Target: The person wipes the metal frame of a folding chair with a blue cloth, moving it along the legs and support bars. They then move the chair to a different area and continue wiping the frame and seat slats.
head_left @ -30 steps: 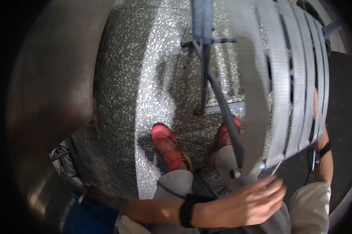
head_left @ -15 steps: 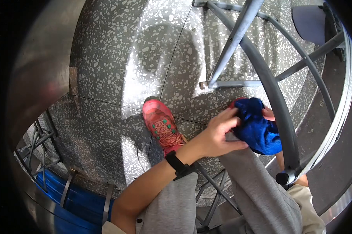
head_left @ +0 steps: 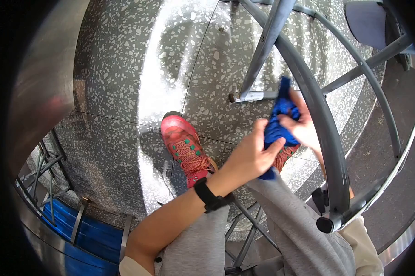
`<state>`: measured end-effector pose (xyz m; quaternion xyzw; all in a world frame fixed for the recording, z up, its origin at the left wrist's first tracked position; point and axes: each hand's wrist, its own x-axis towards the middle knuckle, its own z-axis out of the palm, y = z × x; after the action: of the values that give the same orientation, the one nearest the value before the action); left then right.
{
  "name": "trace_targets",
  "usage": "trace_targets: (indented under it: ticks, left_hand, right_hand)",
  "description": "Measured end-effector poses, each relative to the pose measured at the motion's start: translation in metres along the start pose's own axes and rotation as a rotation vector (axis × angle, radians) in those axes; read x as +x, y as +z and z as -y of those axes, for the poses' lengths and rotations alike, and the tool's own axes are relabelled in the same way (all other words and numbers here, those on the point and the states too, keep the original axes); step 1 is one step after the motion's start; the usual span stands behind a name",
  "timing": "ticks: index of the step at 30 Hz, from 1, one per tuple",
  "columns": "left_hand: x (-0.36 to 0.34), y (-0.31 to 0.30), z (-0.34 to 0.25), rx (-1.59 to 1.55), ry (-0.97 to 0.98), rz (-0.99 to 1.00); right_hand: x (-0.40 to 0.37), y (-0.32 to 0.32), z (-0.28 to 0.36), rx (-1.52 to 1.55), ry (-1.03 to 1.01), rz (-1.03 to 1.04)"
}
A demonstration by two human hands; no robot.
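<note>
A crumpled blue cloth [head_left: 277,122] is held between both hands above my feet. My left hand [head_left: 249,154], with a black wristband, pinches its lower part. My right hand [head_left: 304,126] grips its upper part from behind a curved grey metal tube [head_left: 320,119]; that forearm is partly hidden by the tube. The cloth is stretched upright between the two hands.
Grey metal frame bars [head_left: 267,43] cross the speckled terrazzo floor [head_left: 138,78]. My red shoes [head_left: 185,148] stand below. A shiny metal surface [head_left: 37,92] rises at left, with blue straps [head_left: 92,237] and a wire rack [head_left: 44,172] at lower left.
The slatted seat has swung out of view, leaving the bare frame. Both hands have taken up the blue cloth, raised it and pulled it from a bunched wad into an upright strip.
</note>
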<state>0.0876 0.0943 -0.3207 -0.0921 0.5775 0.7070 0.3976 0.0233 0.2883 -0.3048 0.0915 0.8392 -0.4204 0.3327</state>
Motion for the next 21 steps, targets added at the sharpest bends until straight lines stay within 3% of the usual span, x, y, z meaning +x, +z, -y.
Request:
trace_targets:
  ticks: [1, 3, 4, 5, 7, 8, 9, 11, 13, 16, 21]
  left_hand:
    - [-0.002, -0.008, 0.001, 0.19, 0.132, -0.171]
    - [0.003, -0.031, -0.009, 0.377, -0.05, -0.272]
    - [0.007, -0.04, -0.004, 0.394, -0.062, -0.304]
    - [0.013, -0.046, -0.001, 0.41, -0.071, -0.338]
    - [0.029, -0.049, -0.006, 0.461, -0.115, -0.365]
    - [0.036, -0.049, -0.007, 0.539, -0.076, -0.364]
    - [0.041, -0.049, -0.007, 0.614, -0.041, -0.364]
    - [0.055, -0.046, -0.008, 0.665, -0.051, -0.342]
    - [0.068, -0.049, -0.003, 0.883, 0.002, -0.444]
    - [0.074, -0.056, 0.004, 0.818, 0.03, -0.392]
    - [0.077, -0.074, 0.007, 0.712, 0.099, -0.275]
  right_hand:
    - [0.006, 0.024, -0.023, -0.13, -0.301, -0.048]
    - [0.018, 0.057, -0.012, 0.047, -0.337, 0.119]
    - [0.019, 0.068, -0.005, 0.012, -0.217, 0.144]
    - [0.022, 0.066, 0.008, -0.222, 0.024, 0.266]
    - [0.023, 0.067, 0.018, -0.385, 0.069, 0.255]
    - [0.023, 0.081, -0.018, -0.452, -0.091, 0.145]
    - [0.022, 0.089, -0.044, -0.453, -0.088, 0.151]
    - [0.022, 0.094, -0.074, -0.617, -0.547, -0.1]
    - [0.019, 0.082, -0.052, -0.666, -0.504, -0.048]
    - [0.016, 0.07, -0.04, -0.787, -0.415, 0.018]
    - [0.011, 0.043, -0.044, -0.692, -0.22, 0.078]
